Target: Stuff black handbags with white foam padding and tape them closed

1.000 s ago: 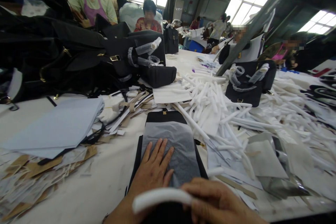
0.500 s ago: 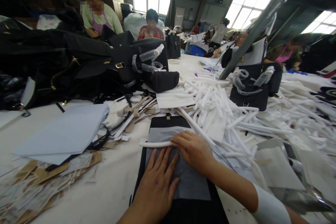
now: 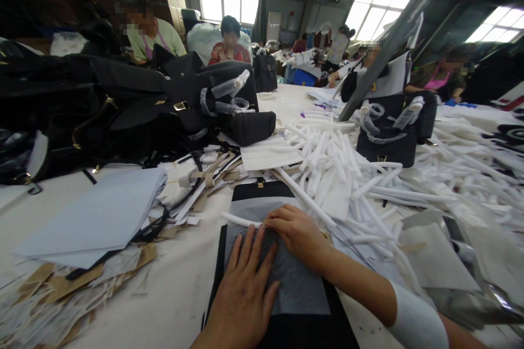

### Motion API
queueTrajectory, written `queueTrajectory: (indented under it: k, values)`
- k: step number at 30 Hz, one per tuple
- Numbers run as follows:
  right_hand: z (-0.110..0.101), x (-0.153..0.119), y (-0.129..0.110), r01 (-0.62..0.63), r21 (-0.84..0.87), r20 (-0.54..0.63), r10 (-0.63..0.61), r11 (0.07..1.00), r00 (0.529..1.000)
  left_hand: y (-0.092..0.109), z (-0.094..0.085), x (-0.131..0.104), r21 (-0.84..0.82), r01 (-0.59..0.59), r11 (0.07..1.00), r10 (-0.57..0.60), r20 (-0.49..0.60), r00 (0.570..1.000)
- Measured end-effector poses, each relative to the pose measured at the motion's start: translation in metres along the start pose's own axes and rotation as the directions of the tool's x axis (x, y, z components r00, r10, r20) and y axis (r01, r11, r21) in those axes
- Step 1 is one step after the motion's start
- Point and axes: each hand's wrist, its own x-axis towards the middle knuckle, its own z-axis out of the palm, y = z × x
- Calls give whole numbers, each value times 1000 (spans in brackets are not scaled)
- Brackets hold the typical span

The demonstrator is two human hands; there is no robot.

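A black bag [image 3: 311,332] lies flat in front of me, its gold clasp at the far end, with a grey tissue sheet [image 3: 298,289] over it. My left hand [image 3: 245,281] rests palm down on the sheet, fingers spread, fingertips near a thin white foam roll [image 3: 239,221]. The roll lies across the sheet. My right hand [image 3: 297,232] has its fingers curled together round the roll's right end, just beyond my left fingertips.
Many white foam rolls [image 3: 327,158] are heaped behind and to the right. Pale sheets [image 3: 94,212] lie at left beside paper scraps. Black bags [image 3: 135,92] are piled at the back left. A slanted metal post [image 3: 380,54] rises at right. Several people sit across the table.
The left end of the foam roll has lifted slightly, and both hands have shifted very little. The whole view has moved a bit.
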Motion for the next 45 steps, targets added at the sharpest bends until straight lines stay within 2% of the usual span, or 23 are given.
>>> queueTrajectory:
  k: [7,10,14,18,22,25,27,30,35,40,45]
  values:
    - [-4,4,8,68,58,71,-72,996,995,-1,3,0,13,2,1000,-1,-41,999]
    - [-11,-4,16,32,44,48,-34,999,998,-2,4,0,4,-1,1000,1,-48,999]
    - [-21,-19,32,-45,138,-74,55,989,996,-3,6,0,-11,-5,1000,5,-43,999]
    - [-25,-21,41,-112,187,-47,123,976,991,-3,7,0,16,-15,1000,15,-50,999]
    - [-30,-7,26,-65,-17,-120,62,998,991,-3,6,0,58,-27,998,31,-72,997]
    - [-36,0,6,-58,-48,-189,48,997,981,-3,6,0,85,-30,996,36,-77,996]
    - [-33,-3,-3,-28,-11,-151,26,1000,988,-4,7,0,91,-30,995,37,-75,996]
    - [-16,-13,-2,2,-50,-47,-4,999,999,-5,8,0,78,-33,996,38,-72,997]
    - [11,-26,11,-91,-111,-23,89,990,996,-6,5,1,63,-47,997,51,-65,997]
    - [12,-27,13,-83,-98,-25,81,992,996,-8,2,2,28,-42,999,42,-29,999]
    - [12,-27,13,-74,-105,-28,71,992,997,-12,-10,4,-62,-41,997,36,-77,996]
